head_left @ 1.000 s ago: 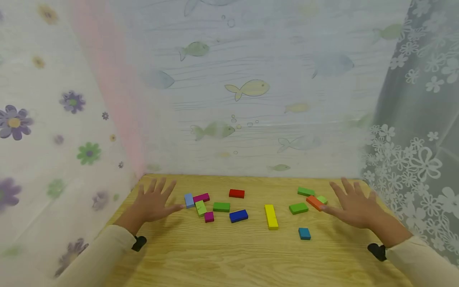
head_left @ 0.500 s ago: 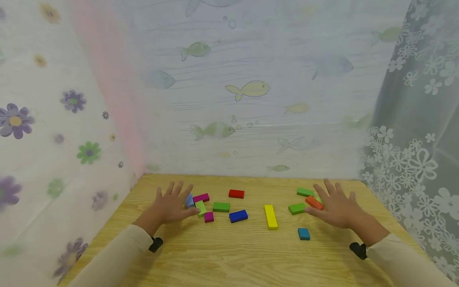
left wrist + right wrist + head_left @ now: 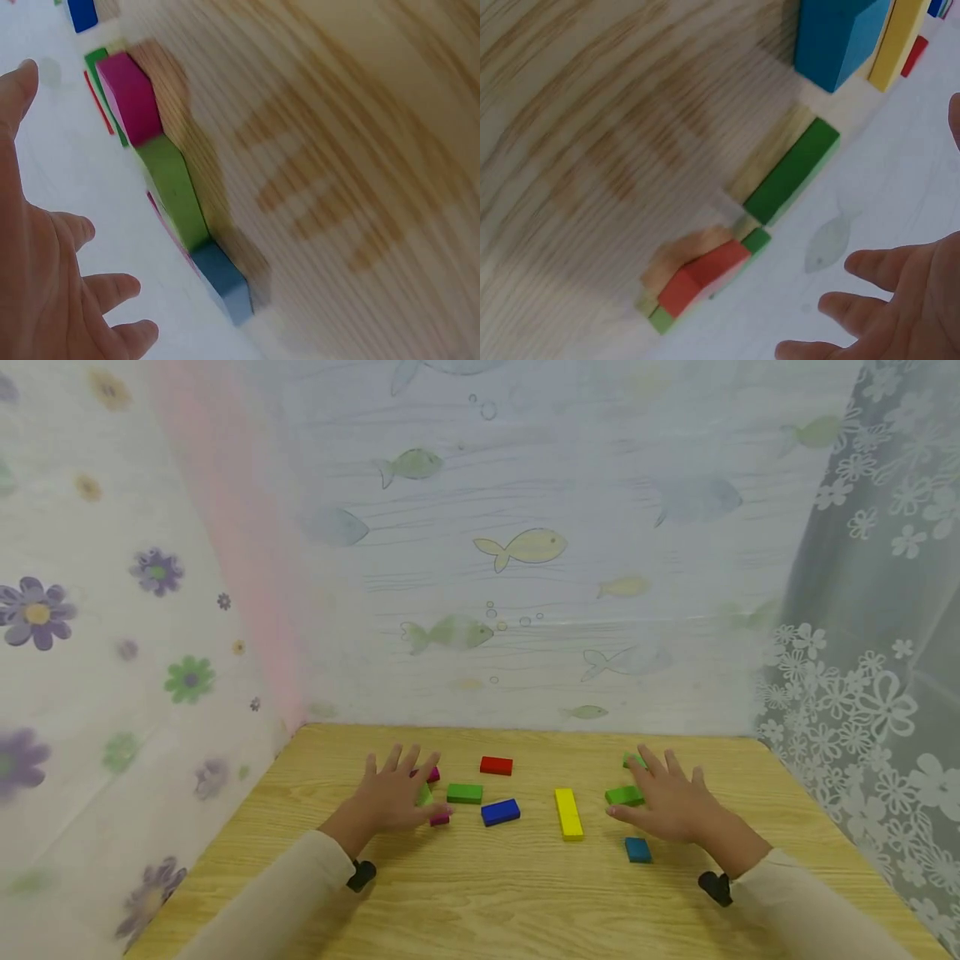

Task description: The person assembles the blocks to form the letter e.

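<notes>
My left hand (image 3: 393,797) hovers with fingers spread over the left cluster of blocks. Beneath it, in the left wrist view, a magenta block (image 3: 131,97), a lime green block (image 3: 174,193) and a light blue block (image 3: 225,283) lie end to end. My right hand (image 3: 667,797), also spread and holding nothing, is above the right cluster. An orange-red block (image 3: 703,277) shows under it in the right wrist view, beside a green block (image 3: 793,171); in the head view the hand hides the orange-red one. A teal block (image 3: 638,850) lies just in front of the right hand.
Between the hands lie a red block (image 3: 497,766), a green block (image 3: 465,793), a dark blue block (image 3: 500,812) and a long yellow block (image 3: 568,814). The wooden table (image 3: 480,902) meets a fish-patterned curtain (image 3: 525,610) at its back edge.
Both hands have moved inward toward each other, the left one rightward and the right one leftward, and now cover more of the blocks. The blocks stay where they were.
</notes>
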A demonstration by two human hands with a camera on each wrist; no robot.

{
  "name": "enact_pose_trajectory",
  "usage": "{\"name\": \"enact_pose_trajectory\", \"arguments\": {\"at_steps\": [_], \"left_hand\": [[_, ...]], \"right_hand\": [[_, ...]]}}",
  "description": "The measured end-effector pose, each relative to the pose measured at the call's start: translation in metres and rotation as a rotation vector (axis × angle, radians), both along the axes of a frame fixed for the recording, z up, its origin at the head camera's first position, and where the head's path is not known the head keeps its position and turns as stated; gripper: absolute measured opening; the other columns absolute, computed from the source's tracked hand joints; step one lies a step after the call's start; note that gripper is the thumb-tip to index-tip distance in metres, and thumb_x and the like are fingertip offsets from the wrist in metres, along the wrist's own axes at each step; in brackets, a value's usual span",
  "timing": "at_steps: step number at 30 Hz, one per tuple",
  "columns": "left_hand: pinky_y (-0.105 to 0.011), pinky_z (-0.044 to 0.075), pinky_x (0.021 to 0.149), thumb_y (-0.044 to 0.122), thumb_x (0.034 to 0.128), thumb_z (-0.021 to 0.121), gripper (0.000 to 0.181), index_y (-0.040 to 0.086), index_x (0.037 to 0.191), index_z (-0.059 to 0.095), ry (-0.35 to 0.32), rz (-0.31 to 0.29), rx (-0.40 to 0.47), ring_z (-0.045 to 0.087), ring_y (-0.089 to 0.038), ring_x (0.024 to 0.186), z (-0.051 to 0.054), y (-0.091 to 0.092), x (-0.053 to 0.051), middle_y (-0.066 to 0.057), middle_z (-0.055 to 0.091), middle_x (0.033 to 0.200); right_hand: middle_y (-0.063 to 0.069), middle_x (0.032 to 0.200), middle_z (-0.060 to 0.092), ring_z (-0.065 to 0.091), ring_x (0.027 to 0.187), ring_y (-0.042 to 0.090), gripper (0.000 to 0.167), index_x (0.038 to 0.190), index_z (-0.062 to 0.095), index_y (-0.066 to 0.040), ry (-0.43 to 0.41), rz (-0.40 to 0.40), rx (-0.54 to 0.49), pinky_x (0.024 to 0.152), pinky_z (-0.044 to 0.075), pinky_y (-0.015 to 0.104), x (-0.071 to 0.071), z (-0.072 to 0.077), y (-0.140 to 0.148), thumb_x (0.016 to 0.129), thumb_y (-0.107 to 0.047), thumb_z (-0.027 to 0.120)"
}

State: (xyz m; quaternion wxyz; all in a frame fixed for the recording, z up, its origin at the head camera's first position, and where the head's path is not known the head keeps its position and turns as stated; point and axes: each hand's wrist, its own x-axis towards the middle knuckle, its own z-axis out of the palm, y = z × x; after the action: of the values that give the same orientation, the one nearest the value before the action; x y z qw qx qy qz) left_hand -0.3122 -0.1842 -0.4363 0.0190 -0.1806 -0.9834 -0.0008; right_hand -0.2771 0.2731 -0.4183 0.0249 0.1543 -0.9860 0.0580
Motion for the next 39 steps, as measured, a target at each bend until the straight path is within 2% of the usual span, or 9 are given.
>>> {"name": "enact_pose_trajectory", "arguments": {"at_steps": [4, 8, 14, 16, 21, 27, 30, 34, 39], "left_hand": [[-0.079, 0.010, 0.116, 0.092, 0.0855, 0.038, 0.102, 0.031, 0.166, 0.023, -0.002, -0.030, -0.004, 0.018, -0.045, 0.158, -0.004, 0.012, 0.001, -0.014, 0.025, 0.171], [-0.079, 0.013, 0.116, 0.094, 0.0840, 0.035, 0.103, 0.033, 0.166, 0.022, -0.002, -0.074, -0.031, 0.020, -0.045, 0.157, -0.010, 0.023, 0.000, -0.014, 0.025, 0.171], [-0.081, 0.012, 0.114, 0.087, 0.0883, 0.043, 0.086, 0.045, 0.162, 0.030, -0.031, -0.107, 0.034, 0.019, -0.048, 0.156, -0.012, 0.035, 0.002, -0.013, 0.027, 0.170], [-0.081, 0.010, 0.115, 0.085, 0.0892, 0.044, 0.082, 0.047, 0.160, 0.032, -0.052, -0.100, 0.043, 0.018, -0.048, 0.156, -0.012, 0.038, 0.002, -0.012, 0.027, 0.170], [-0.081, 0.012, 0.115, 0.086, 0.0893, 0.043, 0.079, 0.047, 0.158, 0.038, -0.067, -0.113, 0.003, 0.018, -0.049, 0.156, -0.012, 0.046, 0.006, -0.011, 0.027, 0.171], [-0.077, 0.011, 0.118, 0.079, 0.0918, 0.051, 0.074, 0.041, 0.156, 0.046, -0.080, -0.152, 0.037, 0.017, -0.049, 0.157, -0.011, 0.058, 0.010, -0.012, 0.026, 0.171], [-0.074, 0.013, 0.120, 0.076, 0.0927, 0.053, 0.071, 0.040, 0.153, 0.050, -0.071, -0.173, 0.041, 0.018, -0.048, 0.156, -0.013, 0.063, 0.011, -0.013, 0.027, 0.170], [-0.072, 0.019, 0.120, 0.073, 0.0937, 0.055, 0.064, 0.039, 0.148, 0.056, -0.021, -0.195, -0.001, 0.025, -0.045, 0.156, -0.014, 0.069, 0.010, -0.011, 0.032, 0.169], [-0.071, 0.025, 0.118, 0.068, 0.0935, 0.061, 0.057, 0.037, 0.141, 0.063, 0.026, -0.198, -0.028, 0.033, -0.039, 0.154, -0.016, 0.075, 0.008, -0.005, 0.041, 0.165]], "right_hand": [[0.024, 0.167, 0.027, 0.022, 0.149, 0.061, 0.103, 0.160, 0.037, -0.007, -0.006, 0.028, -0.009, 0.104, 0.015, 0.088, -0.001, -0.003, -0.011, 0.091, -0.083, 0.046], [0.025, 0.162, 0.037, 0.034, 0.146, 0.057, 0.097, 0.155, 0.044, -0.006, 0.009, 0.066, -0.024, 0.104, 0.019, 0.087, -0.003, -0.005, -0.023, 0.092, -0.079, 0.051], [0.021, 0.149, 0.053, 0.055, 0.131, 0.046, 0.092, 0.146, 0.056, -0.005, 0.032, 0.101, 0.046, 0.102, 0.038, 0.074, -0.006, -0.007, -0.043, 0.090, -0.078, 0.056], [0.019, 0.145, 0.056, 0.057, 0.128, 0.043, 0.093, 0.144, 0.058, -0.004, 0.029, 0.108, 0.069, 0.101, 0.043, 0.069, -0.008, -0.008, -0.049, 0.090, -0.079, 0.055], [0.017, 0.139, 0.060, 0.060, 0.124, 0.039, 0.094, 0.142, 0.060, -0.003, 0.036, 0.107, 0.092, 0.100, 0.049, 0.060, -0.012, -0.011, -0.062, 0.089, -0.081, 0.055], [0.014, 0.130, 0.064, 0.060, 0.115, 0.037, 0.092, 0.135, 0.065, -0.005, 0.002, 0.064, 0.085, 0.089, 0.051, 0.061, -0.013, -0.014, -0.078, 0.086, -0.082, 0.056], [0.011, 0.120, 0.066, 0.060, 0.104, 0.032, 0.086, 0.126, 0.070, -0.007, -0.007, 0.054, 0.085, 0.080, 0.050, 0.055, -0.014, -0.016, -0.084, 0.085, -0.082, 0.058], [0.006, 0.100, 0.065, 0.056, 0.084, 0.024, 0.074, 0.106, 0.074, -0.008, -0.015, 0.044, 0.072, 0.071, 0.045, 0.046, -0.015, -0.017, -0.090, 0.085, -0.078, 0.063], [0.002, 0.076, 0.053, 0.048, 0.066, 0.019, 0.055, 0.080, 0.062, -0.013, -0.056, 0.034, 0.001, 0.061, 0.037, 0.036, -0.015, -0.018, -0.093, 0.085, -0.067, 0.073]]}}
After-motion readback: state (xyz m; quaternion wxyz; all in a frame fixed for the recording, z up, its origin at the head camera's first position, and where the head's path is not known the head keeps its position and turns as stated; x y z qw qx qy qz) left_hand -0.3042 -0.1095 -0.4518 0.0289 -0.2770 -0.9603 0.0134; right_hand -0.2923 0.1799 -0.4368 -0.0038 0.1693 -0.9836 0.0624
